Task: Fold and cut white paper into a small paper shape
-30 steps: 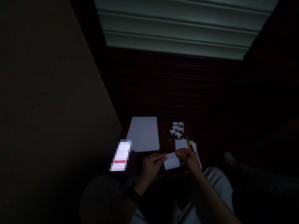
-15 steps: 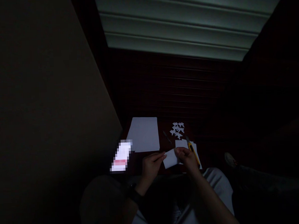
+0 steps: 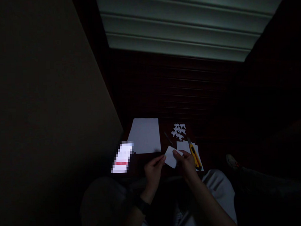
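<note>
A small white piece of paper is held above the near edge of a dark table, tilted with one corner up. My left hand pinches its left corner between thumb and fingertips. My right hand grips its right side, thumb on top and fingers behind. Just right of that hand lies a yellow utility knife on several white paper sheets. Beyond them sits a cluster of small folded white paper figures. A thin dark tool, its kind unclear in the dimness, lies left of the figures.
A stack of large white paper occupies the table's far left. Near it, a lit phone screen, pixelated, is at the left edge. A wall rises on the left. Another person's shoe and leg are at right.
The piece of paper has turned in my hands, from lying nearly level lengthwise to standing on a corner. My right hand has shifted slightly, uncovering more of the utility knife.
</note>
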A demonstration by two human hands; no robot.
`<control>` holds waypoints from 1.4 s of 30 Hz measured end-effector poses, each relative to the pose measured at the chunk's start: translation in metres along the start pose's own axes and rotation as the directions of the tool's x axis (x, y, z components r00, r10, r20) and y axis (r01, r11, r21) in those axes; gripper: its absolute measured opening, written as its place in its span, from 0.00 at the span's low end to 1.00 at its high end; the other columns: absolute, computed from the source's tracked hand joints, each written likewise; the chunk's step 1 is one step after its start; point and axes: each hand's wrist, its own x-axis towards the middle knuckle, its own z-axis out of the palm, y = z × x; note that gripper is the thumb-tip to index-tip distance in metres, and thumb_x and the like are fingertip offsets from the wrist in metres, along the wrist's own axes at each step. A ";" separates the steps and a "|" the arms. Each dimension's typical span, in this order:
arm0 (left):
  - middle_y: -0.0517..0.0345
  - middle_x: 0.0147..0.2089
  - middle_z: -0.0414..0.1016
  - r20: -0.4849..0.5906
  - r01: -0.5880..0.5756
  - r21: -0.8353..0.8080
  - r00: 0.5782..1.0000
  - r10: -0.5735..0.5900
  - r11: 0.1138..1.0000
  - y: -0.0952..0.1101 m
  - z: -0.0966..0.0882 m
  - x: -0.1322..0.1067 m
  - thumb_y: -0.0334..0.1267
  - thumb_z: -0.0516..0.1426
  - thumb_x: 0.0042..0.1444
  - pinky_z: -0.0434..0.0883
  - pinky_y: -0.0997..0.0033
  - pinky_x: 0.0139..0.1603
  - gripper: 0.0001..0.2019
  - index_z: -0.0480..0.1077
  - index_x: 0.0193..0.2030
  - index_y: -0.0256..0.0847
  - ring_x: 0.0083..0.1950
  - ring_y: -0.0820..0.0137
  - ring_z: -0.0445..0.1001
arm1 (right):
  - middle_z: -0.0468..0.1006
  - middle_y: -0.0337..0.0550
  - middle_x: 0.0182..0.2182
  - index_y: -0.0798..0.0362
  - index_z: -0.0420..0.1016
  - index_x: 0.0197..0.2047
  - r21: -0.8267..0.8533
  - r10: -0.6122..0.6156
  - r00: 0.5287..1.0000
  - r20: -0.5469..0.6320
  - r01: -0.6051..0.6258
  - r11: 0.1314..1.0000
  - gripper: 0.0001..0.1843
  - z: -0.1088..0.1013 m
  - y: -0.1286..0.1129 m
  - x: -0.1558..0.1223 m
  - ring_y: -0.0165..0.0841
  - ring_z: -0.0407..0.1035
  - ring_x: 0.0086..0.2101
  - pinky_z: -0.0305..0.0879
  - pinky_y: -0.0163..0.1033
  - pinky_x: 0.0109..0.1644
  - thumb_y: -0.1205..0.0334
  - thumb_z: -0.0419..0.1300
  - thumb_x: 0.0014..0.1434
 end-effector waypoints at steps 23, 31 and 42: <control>0.54 0.37 0.78 0.215 -0.144 0.087 0.969 0.123 0.986 0.025 -0.007 0.040 0.41 0.60 0.46 0.74 0.68 0.39 0.12 0.75 0.37 0.40 0.38 0.65 0.76 | 0.70 0.37 0.16 0.56 0.69 0.19 -0.179 0.011 0.996 0.087 0.005 0.984 0.17 -0.006 -0.014 0.013 0.28 0.63 0.19 0.58 0.33 0.24 0.51 0.68 0.38; 0.54 0.34 0.79 0.219 -0.106 0.015 0.971 0.101 0.994 0.028 -0.007 0.040 0.39 0.62 0.43 0.74 0.70 0.37 0.13 0.75 0.37 0.38 0.35 0.66 0.77 | 0.73 0.40 0.19 0.57 0.73 0.23 -0.150 0.031 0.995 0.098 -0.016 0.989 0.18 -0.007 -0.016 0.012 0.30 0.65 0.20 0.58 0.34 0.24 0.51 0.69 0.35; 0.55 0.36 0.79 0.254 -0.128 0.036 0.960 0.115 0.991 0.034 -0.006 0.038 0.41 0.60 0.46 0.74 0.69 0.40 0.11 0.76 0.35 0.39 0.38 0.66 0.76 | 0.66 0.34 0.15 0.56 0.68 0.19 -0.181 -0.028 0.995 0.095 0.045 0.982 0.17 -0.010 -0.014 0.014 0.26 0.59 0.18 0.54 0.32 0.23 0.52 0.68 0.38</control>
